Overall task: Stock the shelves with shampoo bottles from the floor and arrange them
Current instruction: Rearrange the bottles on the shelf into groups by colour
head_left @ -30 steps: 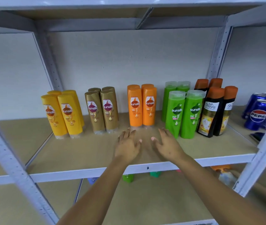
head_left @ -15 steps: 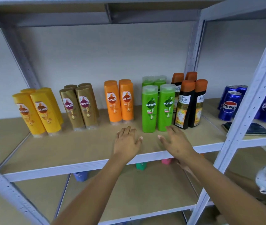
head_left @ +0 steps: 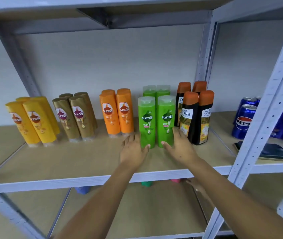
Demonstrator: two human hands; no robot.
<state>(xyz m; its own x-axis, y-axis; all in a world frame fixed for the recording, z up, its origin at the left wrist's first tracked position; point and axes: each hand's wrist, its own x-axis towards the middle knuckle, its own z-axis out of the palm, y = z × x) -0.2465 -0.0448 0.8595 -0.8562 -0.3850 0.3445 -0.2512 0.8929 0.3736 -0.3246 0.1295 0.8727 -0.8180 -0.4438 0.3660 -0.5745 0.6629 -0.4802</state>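
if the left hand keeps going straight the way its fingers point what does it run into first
Most likely the front-left green Sunsilk bottle. The left hand lies open just beside that bottle's base, thumb at its foot. Its fingers point toward the narrow gap beside the orange bottles, so depth leaves some doubt.

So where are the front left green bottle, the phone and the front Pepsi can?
Front left green bottle (head_left: 147,121): head view, on its label.
Phone (head_left: 273,152): head view, middle of its dark face.
Front Pepsi can (head_left: 243,121): head view, on the logo.
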